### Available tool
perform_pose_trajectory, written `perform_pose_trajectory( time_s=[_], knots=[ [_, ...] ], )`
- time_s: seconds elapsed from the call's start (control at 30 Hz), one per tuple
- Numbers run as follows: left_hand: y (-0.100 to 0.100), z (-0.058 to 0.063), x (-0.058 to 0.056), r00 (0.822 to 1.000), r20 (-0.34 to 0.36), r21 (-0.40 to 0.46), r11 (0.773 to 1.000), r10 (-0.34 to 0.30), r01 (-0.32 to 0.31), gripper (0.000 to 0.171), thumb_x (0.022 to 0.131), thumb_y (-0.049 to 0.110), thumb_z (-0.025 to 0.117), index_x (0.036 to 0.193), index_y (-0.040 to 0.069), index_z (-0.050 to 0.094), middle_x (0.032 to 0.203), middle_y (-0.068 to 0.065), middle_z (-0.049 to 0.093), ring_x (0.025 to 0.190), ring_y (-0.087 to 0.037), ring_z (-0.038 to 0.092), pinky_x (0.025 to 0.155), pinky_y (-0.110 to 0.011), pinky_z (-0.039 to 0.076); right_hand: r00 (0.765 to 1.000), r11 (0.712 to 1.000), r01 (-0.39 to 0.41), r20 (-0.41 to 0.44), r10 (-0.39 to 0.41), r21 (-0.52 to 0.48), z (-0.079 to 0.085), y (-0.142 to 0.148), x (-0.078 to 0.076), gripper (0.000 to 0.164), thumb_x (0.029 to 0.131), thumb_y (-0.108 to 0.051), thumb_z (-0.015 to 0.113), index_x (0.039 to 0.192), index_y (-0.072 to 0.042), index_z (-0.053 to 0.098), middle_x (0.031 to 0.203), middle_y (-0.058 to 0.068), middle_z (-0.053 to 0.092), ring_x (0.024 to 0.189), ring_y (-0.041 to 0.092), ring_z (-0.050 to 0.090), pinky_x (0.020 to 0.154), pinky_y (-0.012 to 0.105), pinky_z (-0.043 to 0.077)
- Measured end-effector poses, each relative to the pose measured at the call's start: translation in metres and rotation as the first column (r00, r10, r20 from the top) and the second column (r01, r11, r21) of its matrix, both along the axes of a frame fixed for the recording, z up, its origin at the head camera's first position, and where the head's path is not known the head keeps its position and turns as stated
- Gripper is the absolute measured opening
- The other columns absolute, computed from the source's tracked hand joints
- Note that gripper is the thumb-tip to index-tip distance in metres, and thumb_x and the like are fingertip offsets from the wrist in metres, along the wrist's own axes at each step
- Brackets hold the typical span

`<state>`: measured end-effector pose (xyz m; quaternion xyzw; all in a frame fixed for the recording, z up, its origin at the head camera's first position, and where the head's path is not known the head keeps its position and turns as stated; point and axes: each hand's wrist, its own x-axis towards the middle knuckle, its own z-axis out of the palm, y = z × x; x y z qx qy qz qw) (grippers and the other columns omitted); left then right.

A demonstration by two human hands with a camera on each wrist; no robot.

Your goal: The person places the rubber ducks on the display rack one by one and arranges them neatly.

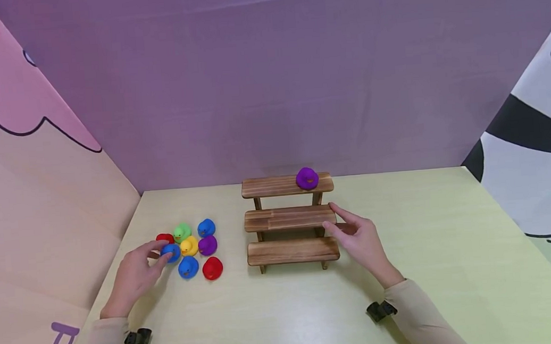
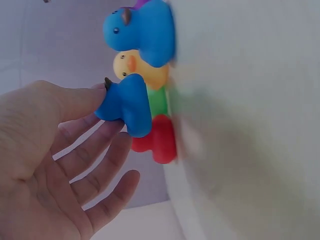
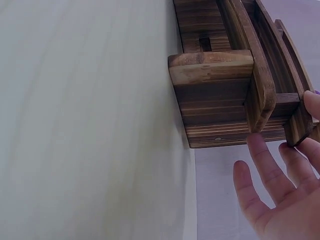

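My left hand (image 1: pixel 136 275) pinches a blue rubber duck (image 2: pixel 125 105) between thumb and fingertips, at the left edge of a group of ducks. Beside it are a red duck (image 2: pixel 159 140), a green duck (image 1: pixel 182 232), a yellow duck (image 1: pixel 189 246) and another blue duck (image 1: pixel 188 267). The three-tier wooden stand (image 1: pixel 290 252) is at mid-table, with a purple duck (image 1: pixel 307 179) on the right part of its top tier. My right hand (image 1: pixel 361 240) grips the right end of the middle tier, thumb in front and index finger toward the back.
On the group's right side are a blue duck (image 1: pixel 206 228), a purple duck (image 1: pixel 207 245) and a red duck (image 1: pixel 212 268). A purple backdrop (image 1: pixel 269 87) rises behind the pale table (image 1: pixel 286 320), and printed panels flank it.
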<state>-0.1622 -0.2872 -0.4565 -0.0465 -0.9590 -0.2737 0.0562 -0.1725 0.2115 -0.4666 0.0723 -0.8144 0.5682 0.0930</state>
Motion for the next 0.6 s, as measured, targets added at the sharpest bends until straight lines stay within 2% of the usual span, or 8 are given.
perform_pose_trajectory(
  time_s=[0.17,0.33,0.6],
  knots=[
    [0.004,0.01,-0.003,0.998,-0.065,-0.003,1.0,-0.019,0.019,0.036,0.1,0.019,0.076,0.132,0.005,0.072,0.109,-0.017,0.078,0.098,-0.038,0.072,0.073,-0.036,0.053,1.0,1.0,-0.001,0.004,0.001,-0.008,-0.001,0.0,0.001,0.056,0.1,-0.024,0.078,0.151,-0.011,0.06,0.135,0.021,0.072,0.091,0.003,0.079,0.071,0.02,0.058],
    [0.01,0.019,-0.005,0.994,-0.109,-0.013,0.999,-0.032,0.031,0.036,0.099,0.02,0.077,0.131,0.005,0.073,0.105,-0.016,0.079,0.094,-0.036,0.071,0.076,-0.038,0.052,1.0,1.0,0.002,0.007,-0.002,-0.007,-0.001,0.0,0.001,0.056,0.1,-0.024,0.078,0.151,-0.011,0.06,0.132,0.02,0.073,0.091,0.005,0.08,0.072,0.019,0.058],
    [0.017,0.028,-0.008,0.988,-0.153,-0.024,0.999,-0.037,0.034,0.035,0.098,0.019,0.077,0.131,0.006,0.073,0.098,-0.013,0.078,0.084,-0.03,0.063,0.067,-0.03,0.045,1.0,1.0,0.005,0.028,-0.005,-0.001,0.0,0.0,0.001,0.057,0.1,-0.027,0.078,0.152,-0.014,0.06,0.127,0.021,0.076,0.091,0.005,0.08,0.072,0.02,0.058]
  ],
)
